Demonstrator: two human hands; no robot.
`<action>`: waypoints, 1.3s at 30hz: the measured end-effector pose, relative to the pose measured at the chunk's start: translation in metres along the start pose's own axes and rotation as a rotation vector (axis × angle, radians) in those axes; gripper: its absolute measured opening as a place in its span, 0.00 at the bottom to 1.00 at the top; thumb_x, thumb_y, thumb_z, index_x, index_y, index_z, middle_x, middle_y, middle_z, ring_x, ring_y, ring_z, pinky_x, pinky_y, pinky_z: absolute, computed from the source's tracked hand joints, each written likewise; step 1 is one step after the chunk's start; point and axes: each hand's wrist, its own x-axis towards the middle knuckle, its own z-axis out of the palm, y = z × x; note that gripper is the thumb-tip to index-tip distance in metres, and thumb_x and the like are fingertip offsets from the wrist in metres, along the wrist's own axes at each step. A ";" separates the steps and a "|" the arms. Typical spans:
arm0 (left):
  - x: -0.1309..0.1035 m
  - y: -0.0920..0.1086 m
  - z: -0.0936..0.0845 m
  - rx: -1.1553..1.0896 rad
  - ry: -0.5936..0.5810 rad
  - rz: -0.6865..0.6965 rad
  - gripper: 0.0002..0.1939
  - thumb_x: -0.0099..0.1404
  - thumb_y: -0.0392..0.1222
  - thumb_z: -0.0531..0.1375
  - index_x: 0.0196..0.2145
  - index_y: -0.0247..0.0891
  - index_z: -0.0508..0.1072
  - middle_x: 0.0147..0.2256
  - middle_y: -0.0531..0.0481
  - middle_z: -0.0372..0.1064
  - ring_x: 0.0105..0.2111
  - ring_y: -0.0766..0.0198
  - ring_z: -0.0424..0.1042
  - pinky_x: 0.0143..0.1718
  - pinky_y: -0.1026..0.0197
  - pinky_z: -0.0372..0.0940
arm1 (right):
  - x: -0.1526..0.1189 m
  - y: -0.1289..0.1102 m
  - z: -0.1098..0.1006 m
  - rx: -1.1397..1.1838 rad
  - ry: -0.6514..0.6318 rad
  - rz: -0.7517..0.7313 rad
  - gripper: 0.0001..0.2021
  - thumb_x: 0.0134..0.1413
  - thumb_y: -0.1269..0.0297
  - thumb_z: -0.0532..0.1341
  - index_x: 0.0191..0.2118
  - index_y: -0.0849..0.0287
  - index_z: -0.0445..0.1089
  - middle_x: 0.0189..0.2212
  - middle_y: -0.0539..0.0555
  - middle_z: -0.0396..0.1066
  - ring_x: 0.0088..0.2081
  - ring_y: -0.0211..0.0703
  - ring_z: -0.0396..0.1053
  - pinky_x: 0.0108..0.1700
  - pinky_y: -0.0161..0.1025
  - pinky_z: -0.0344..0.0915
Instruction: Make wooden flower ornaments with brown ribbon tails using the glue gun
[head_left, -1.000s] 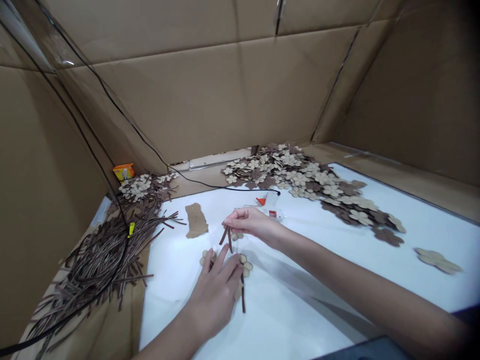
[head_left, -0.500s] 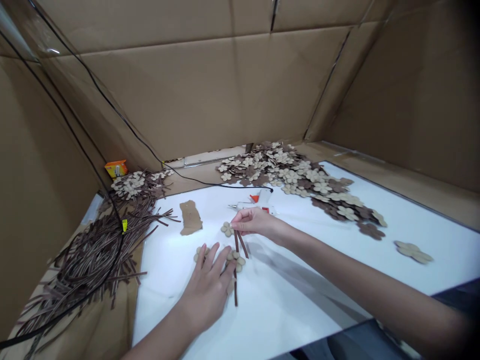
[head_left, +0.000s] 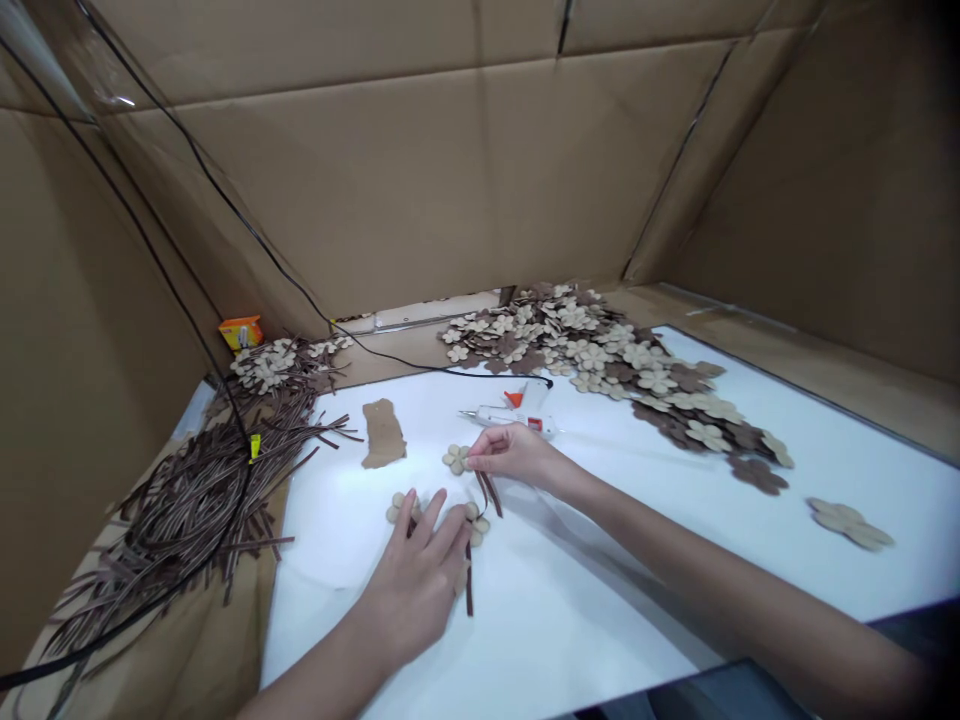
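My right hand (head_left: 514,452) pinches a small beige felt flower (head_left: 455,459) at its right edge, just above the white board (head_left: 570,620). Thin brown strips (head_left: 489,492) hang below the pinching fingers. Lower and to the left, my left hand (head_left: 420,585) lies with fingers spread over more beige flowers. One flower (head_left: 478,527) shows at its index finger and thumb, another (head_left: 396,507) beside the outer fingers; the rest is covered by the hand. A brown strip (head_left: 469,580) runs down from the right-hand flower. Behind my right hand rests a white glue gun (head_left: 499,418).
A torn cardboard piece (head_left: 383,433) lies on the board. Brown strips (head_left: 187,490) are heaped at left, by small flowers (head_left: 266,365) and an orange box (head_left: 240,332). Felt flowers (head_left: 585,335) pile up at the back right. A black cable (head_left: 277,255) crosses the left side.
My right hand has shifted slightly to the right with the flower and strips, and one strip now bends. The left hand keeps its place on the flowers. The view has turned slightly.
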 end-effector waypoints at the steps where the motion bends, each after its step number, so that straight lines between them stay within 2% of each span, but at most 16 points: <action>1: 0.000 0.000 0.000 0.002 -0.001 0.000 0.17 0.65 0.36 0.50 0.52 0.35 0.65 0.52 0.45 0.63 0.59 0.48 0.52 0.59 0.42 0.40 | -0.001 0.000 0.000 -0.002 0.004 -0.007 0.13 0.27 0.60 0.72 0.22 0.61 0.72 0.21 0.49 0.74 0.25 0.37 0.70 0.30 0.34 0.64; 7: 0.000 -0.001 0.001 0.005 -0.001 0.010 0.18 0.65 0.37 0.50 0.52 0.37 0.65 0.51 0.44 0.64 0.59 0.48 0.51 0.59 0.40 0.40 | 0.001 0.001 -0.002 -0.009 0.023 -0.035 0.13 0.30 0.58 0.71 0.23 0.61 0.73 0.21 0.50 0.73 0.24 0.36 0.68 0.27 0.34 0.61; 11: -0.003 -0.008 0.002 -0.026 0.024 -0.018 0.18 0.66 0.39 0.50 0.52 0.40 0.66 0.50 0.46 0.64 0.58 0.46 0.52 0.58 0.38 0.42 | 0.003 0.001 0.000 -0.002 0.069 -0.067 0.12 0.33 0.58 0.69 0.23 0.61 0.73 0.18 0.48 0.70 0.19 0.33 0.60 0.22 0.32 0.54; 14: -0.002 -0.014 -0.004 -0.142 -0.025 -0.063 0.19 0.65 0.36 0.50 0.52 0.43 0.66 0.50 0.46 0.63 0.57 0.46 0.51 0.57 0.37 0.46 | 0.002 0.001 0.001 0.030 0.106 -0.087 0.12 0.37 0.57 0.68 0.24 0.61 0.72 0.16 0.47 0.67 0.17 0.30 0.54 0.20 0.32 0.48; 17: 0.003 -0.018 -0.014 -0.336 -0.088 -0.141 0.22 0.63 0.31 0.47 0.51 0.44 0.67 0.47 0.44 0.61 0.55 0.51 0.52 0.54 0.42 0.54 | 0.000 0.002 0.000 0.082 0.122 -0.091 0.12 0.38 0.56 0.67 0.24 0.61 0.72 0.17 0.46 0.66 0.17 0.29 0.52 0.20 0.32 0.46; 20: 0.012 -0.022 -0.021 -0.497 -0.099 -0.266 0.18 0.66 0.34 0.45 0.45 0.43 0.72 0.45 0.43 0.59 0.53 0.53 0.53 0.51 0.48 0.60 | -0.001 0.001 -0.001 0.139 0.115 -0.082 0.13 0.37 0.56 0.68 0.23 0.61 0.71 0.17 0.46 0.66 0.17 0.29 0.51 0.20 0.32 0.45; 23: 0.024 -0.030 -0.024 -0.521 -0.060 -0.365 0.16 0.67 0.37 0.46 0.38 0.42 0.73 0.46 0.44 0.58 0.52 0.54 0.53 0.52 0.47 0.57 | -0.005 -0.001 0.000 0.200 0.098 -0.062 0.13 0.36 0.56 0.68 0.23 0.61 0.71 0.17 0.46 0.66 0.17 0.29 0.50 0.20 0.32 0.45; 26: 0.040 -0.038 -0.025 -0.509 0.042 -0.445 0.13 0.66 0.39 0.48 0.39 0.41 0.71 0.45 0.45 0.60 0.51 0.54 0.54 0.52 0.47 0.56 | -0.010 -0.005 0.003 0.269 0.088 -0.050 0.13 0.36 0.56 0.69 0.24 0.61 0.72 0.20 0.48 0.68 0.20 0.31 0.55 0.21 0.32 0.47; 29: 0.061 -0.040 -0.023 -0.586 0.087 -0.509 0.11 0.65 0.42 0.52 0.43 0.42 0.70 0.44 0.47 0.64 0.49 0.56 0.57 0.51 0.50 0.57 | -0.015 -0.007 0.006 0.341 0.082 -0.044 0.12 0.37 0.57 0.69 0.24 0.60 0.72 0.24 0.50 0.69 0.24 0.33 0.59 0.22 0.32 0.50; 33: 0.085 -0.035 -0.018 -0.835 0.107 -0.583 0.10 0.60 0.43 0.56 0.38 0.40 0.74 0.42 0.48 0.70 0.47 0.56 0.62 0.45 0.56 0.60 | -0.019 -0.006 0.008 0.443 0.074 -0.023 0.12 0.38 0.57 0.68 0.25 0.60 0.73 0.24 0.49 0.69 0.23 0.31 0.57 0.22 0.32 0.48; 37: 0.098 -0.030 -0.015 -1.203 0.039 -0.712 0.14 0.59 0.47 0.58 0.34 0.35 0.75 0.34 0.47 0.74 0.37 0.58 0.69 0.35 0.62 0.62 | -0.019 -0.007 0.006 0.562 0.062 0.044 0.11 0.36 0.59 0.70 0.26 0.60 0.73 0.24 0.48 0.69 0.23 0.30 0.58 0.22 0.31 0.49; 39: 0.100 -0.029 -0.016 -1.289 0.054 -0.730 0.15 0.58 0.48 0.59 0.34 0.33 0.75 0.31 0.47 0.73 0.34 0.60 0.70 0.34 0.63 0.63 | -0.020 -0.009 0.006 0.626 0.050 0.079 0.11 0.34 0.60 0.70 0.27 0.60 0.73 0.23 0.48 0.68 0.23 0.30 0.58 0.22 0.31 0.50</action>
